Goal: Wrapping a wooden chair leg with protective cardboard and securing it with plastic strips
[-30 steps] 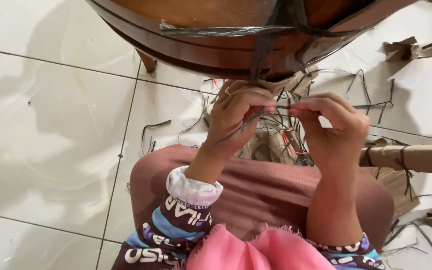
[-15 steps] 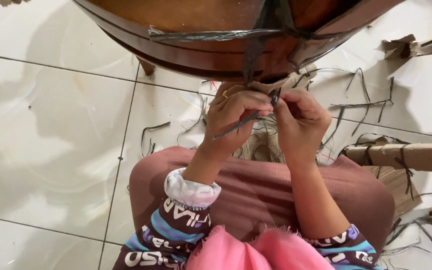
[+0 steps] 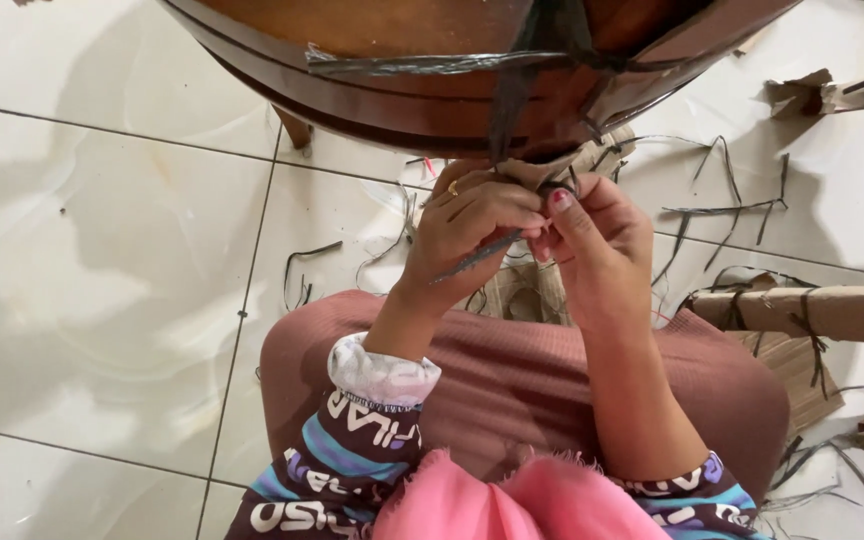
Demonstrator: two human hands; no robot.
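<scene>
Both my hands meet just under the rim of a round brown wooden table (image 3: 422, 95). A dark plastic strap (image 3: 512, 110) runs down over that rim, and another lies flat along it. My left hand (image 3: 472, 225), with a ring on one finger, pinches a thin dark strand (image 3: 472, 258) that slants down to the left. My right hand (image 3: 592, 240) has its fingers closed on the strap end beside the left hand's fingers. My knees in reddish-brown cloth sit below.
The white tiled floor (image 3: 102, 260) is strewn with cut dark strap pieces (image 3: 712, 210). A cardboard-wrapped leg bound with straps (image 3: 812, 312) lies at the right, with torn cardboard (image 3: 822, 95) at the upper right. A wooden table foot (image 3: 294, 128) stands near the rim.
My right hand has moved left and closed in against my left hand. Both hands have risen closer to the table rim.
</scene>
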